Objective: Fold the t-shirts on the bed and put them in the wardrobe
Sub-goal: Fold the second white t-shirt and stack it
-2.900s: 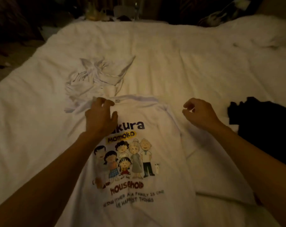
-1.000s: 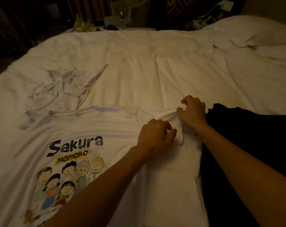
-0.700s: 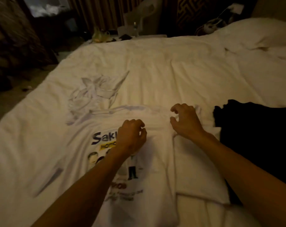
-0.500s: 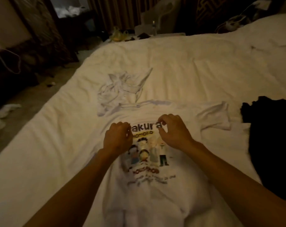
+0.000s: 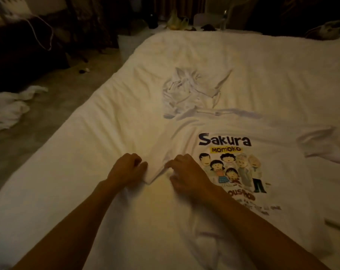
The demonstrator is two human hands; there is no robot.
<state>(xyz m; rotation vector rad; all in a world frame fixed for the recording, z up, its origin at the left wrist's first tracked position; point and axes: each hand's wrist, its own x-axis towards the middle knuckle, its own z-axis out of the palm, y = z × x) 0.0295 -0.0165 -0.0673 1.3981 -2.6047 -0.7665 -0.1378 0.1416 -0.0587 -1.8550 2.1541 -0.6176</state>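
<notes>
A white t-shirt [image 5: 223,131] with a "Sakura Momoko" cartoon print lies face up on the white bed [image 5: 243,61], its print to the right of my hands. My left hand [image 5: 126,169] and my right hand [image 5: 186,172] sit close together at the shirt's left sleeve [image 5: 155,172]. Both have curled fingers that pinch the sleeve's edge. The shirt's right sleeve [image 5: 319,145] lies spread out at the right. A second, crumpled white t-shirt [image 5: 186,90] lies beyond the printed one, near the bed's middle.
The bed's left edge runs diagonally from bottom left to top centre. White cloth [image 5: 7,108] lies on the floor at the left. Dark furniture and a cable [image 5: 46,34] stand at the far left. Small items [image 5: 177,22] sit beyond the bed's far end.
Both hands moved from the shirt's right sleeve, across the chest print, to the left sleeve and took hold of it. The view swung left, so the black garment is out of sight.
</notes>
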